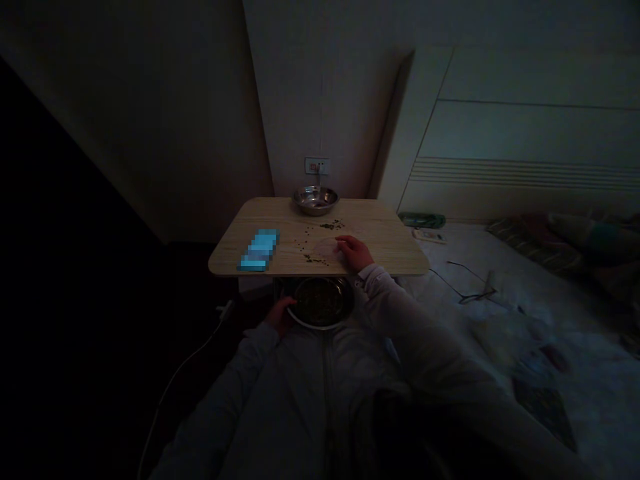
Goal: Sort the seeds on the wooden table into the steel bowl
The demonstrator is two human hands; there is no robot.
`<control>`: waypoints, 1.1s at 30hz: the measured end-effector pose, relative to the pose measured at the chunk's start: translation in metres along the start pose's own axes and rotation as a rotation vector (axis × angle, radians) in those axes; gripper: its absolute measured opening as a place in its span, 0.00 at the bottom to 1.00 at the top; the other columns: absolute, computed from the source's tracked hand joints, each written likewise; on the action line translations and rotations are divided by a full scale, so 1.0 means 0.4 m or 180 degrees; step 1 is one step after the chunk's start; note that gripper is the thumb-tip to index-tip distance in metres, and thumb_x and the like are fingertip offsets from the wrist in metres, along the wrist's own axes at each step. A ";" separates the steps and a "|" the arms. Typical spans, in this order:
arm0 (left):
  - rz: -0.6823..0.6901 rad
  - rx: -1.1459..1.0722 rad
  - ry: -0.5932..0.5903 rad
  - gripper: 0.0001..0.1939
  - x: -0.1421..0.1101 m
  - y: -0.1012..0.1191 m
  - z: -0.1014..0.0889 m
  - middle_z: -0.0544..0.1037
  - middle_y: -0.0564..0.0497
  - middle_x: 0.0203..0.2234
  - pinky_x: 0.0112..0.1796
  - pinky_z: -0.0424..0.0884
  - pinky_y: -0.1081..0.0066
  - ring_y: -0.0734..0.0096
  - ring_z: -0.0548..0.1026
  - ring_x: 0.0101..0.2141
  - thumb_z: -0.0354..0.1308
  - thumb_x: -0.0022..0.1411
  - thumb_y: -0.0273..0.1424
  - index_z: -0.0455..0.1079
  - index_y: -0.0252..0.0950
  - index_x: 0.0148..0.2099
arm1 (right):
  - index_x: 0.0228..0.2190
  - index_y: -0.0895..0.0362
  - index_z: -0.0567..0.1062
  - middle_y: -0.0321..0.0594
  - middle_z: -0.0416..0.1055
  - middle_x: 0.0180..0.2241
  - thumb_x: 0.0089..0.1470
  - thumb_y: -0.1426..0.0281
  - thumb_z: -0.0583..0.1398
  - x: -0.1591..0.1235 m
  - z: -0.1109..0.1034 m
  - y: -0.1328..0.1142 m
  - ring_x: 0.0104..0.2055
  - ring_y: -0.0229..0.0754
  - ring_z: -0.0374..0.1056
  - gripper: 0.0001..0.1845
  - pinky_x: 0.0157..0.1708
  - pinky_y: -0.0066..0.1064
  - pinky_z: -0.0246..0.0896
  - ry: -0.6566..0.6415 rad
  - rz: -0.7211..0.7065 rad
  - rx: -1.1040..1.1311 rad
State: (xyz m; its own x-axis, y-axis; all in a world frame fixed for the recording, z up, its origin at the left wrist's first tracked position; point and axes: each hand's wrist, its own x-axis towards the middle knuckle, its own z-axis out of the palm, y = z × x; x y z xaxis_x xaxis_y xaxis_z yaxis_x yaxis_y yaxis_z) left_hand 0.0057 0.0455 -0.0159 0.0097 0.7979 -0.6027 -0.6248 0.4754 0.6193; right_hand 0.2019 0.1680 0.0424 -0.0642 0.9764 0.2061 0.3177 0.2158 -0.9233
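My left hand (281, 316) grips the left rim of a wide bowl (320, 325) at my lap, just under the table's front edge; dark contents fill much of it. Over the small wooden table (395, 247), my right hand (355, 253) has its fingers closed at the right edge of a thin, pale translucent piece (326, 248), whose kind I cannot make out. Small green bits (330, 225) lie behind that piece, and more green bits (314, 259) are scattered in front of it. A shiny metal bowl (315, 201) stands at the table's back edge.
A lit phone (259, 250) lies on the table's left side. Behind is a wall socket (317, 166) with a plug. A white cable (185, 360) runs at the lower left. On the bed at right are eyeglasses (467, 297), a pale device (429, 236) and a plastic bag (515, 340).
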 end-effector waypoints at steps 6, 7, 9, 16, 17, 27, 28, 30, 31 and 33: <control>-0.0056 -0.0027 0.0029 0.18 0.004 -0.002 0.001 0.82 0.47 0.23 0.34 0.77 0.63 0.55 0.81 0.33 0.55 0.45 0.18 0.75 0.33 0.41 | 0.40 0.56 0.74 0.33 0.75 0.26 0.46 0.71 0.55 0.005 0.008 0.002 0.22 0.33 0.61 0.17 0.29 0.28 0.61 -0.0046 0.0197 0.0110; -0.0039 -0.0038 0.0024 0.18 0.004 -0.003 0.001 0.82 0.47 0.24 0.34 0.77 0.63 0.56 0.81 0.34 0.55 0.45 0.18 0.75 0.33 0.41 | 0.39 0.56 0.74 0.32 0.75 0.26 0.45 0.72 0.55 0.005 0.012 -0.001 0.23 0.33 0.62 0.17 0.30 0.28 0.61 -0.0040 0.0209 0.0107; 0.0013 -0.0062 -0.0025 0.17 0.006 -0.004 0.000 0.82 0.47 0.24 0.35 0.77 0.63 0.56 0.81 0.34 0.55 0.45 0.18 0.74 0.33 0.39 | 0.38 0.56 0.73 0.32 0.75 0.25 0.44 0.73 0.55 0.005 0.023 -0.010 0.23 0.34 0.63 0.17 0.32 0.28 0.62 -0.0021 0.0230 0.0090; 0.0104 0.0007 -0.0038 0.13 0.019 -0.009 -0.014 0.80 0.50 0.20 0.33 0.76 0.65 0.60 0.81 0.30 0.55 0.46 0.17 0.74 0.34 0.34 | 0.36 0.56 0.72 0.31 0.73 0.23 0.42 0.74 0.55 0.014 0.058 -0.039 0.25 0.35 0.64 0.15 0.37 0.31 0.63 0.0031 0.0197 0.0056; 0.0131 0.0015 -0.0046 0.13 0.021 -0.009 -0.015 0.79 0.51 0.18 0.32 0.76 0.65 0.60 0.80 0.28 0.55 0.46 0.18 0.74 0.35 0.33 | 0.36 0.56 0.72 0.31 0.73 0.23 0.42 0.74 0.55 0.016 0.060 -0.039 0.26 0.36 0.65 0.15 0.38 0.31 0.62 0.0034 0.0169 0.0041; 0.0150 0.0067 -0.0050 0.09 0.022 -0.010 -0.015 0.79 0.50 0.19 0.31 0.75 0.68 0.64 0.80 0.26 0.54 0.48 0.18 0.73 0.34 0.28 | 0.37 0.55 0.73 0.32 0.73 0.24 0.44 0.75 0.55 0.019 0.062 -0.022 0.29 0.37 0.67 0.16 0.40 0.32 0.62 -0.0038 0.0021 -0.0239; 0.0169 0.0065 -0.0051 0.09 0.020 -0.009 -0.013 0.79 0.51 0.19 0.31 0.75 0.68 0.64 0.80 0.26 0.54 0.48 0.18 0.73 0.34 0.29 | 0.37 0.55 0.73 0.32 0.73 0.24 0.44 0.74 0.55 0.018 0.063 -0.022 0.29 0.37 0.67 0.16 0.40 0.32 0.62 -0.0050 0.0016 -0.0232; 0.0214 0.0034 -0.0072 0.11 0.018 -0.008 -0.011 0.80 0.51 0.20 0.31 0.75 0.68 0.64 0.80 0.28 0.54 0.47 0.17 0.74 0.35 0.30 | 0.37 0.56 0.73 0.32 0.73 0.24 0.45 0.74 0.55 0.016 0.064 -0.022 0.29 0.36 0.67 0.16 0.39 0.32 0.62 -0.0088 0.0019 -0.0190; 0.0231 0.0014 -0.0088 0.12 0.017 -0.008 -0.010 0.80 0.51 0.21 0.32 0.75 0.68 0.63 0.80 0.29 0.54 0.46 0.17 0.74 0.35 0.31 | 0.37 0.55 0.73 0.32 0.73 0.24 0.44 0.74 0.55 0.015 0.064 -0.023 0.29 0.37 0.67 0.16 0.39 0.32 0.62 -0.0105 0.0032 -0.0165; 0.0219 -0.0008 -0.0112 0.12 0.016 -0.007 -0.009 0.81 0.50 0.22 0.33 0.76 0.66 0.61 0.81 0.31 0.55 0.46 0.17 0.74 0.34 0.32 | 0.37 0.55 0.73 0.32 0.73 0.24 0.44 0.74 0.55 0.014 0.063 -0.023 0.29 0.37 0.67 0.15 0.39 0.32 0.62 -0.0140 0.0067 -0.0107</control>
State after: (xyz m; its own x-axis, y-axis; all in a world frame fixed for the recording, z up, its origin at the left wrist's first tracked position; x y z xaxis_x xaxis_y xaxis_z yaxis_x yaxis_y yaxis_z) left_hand 0.0050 0.0481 -0.0234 -0.0060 0.8412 -0.5407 -0.6270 0.4181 0.6574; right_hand 0.1748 0.1718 0.0441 -0.0984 0.9802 0.1716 0.3511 0.1956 -0.9157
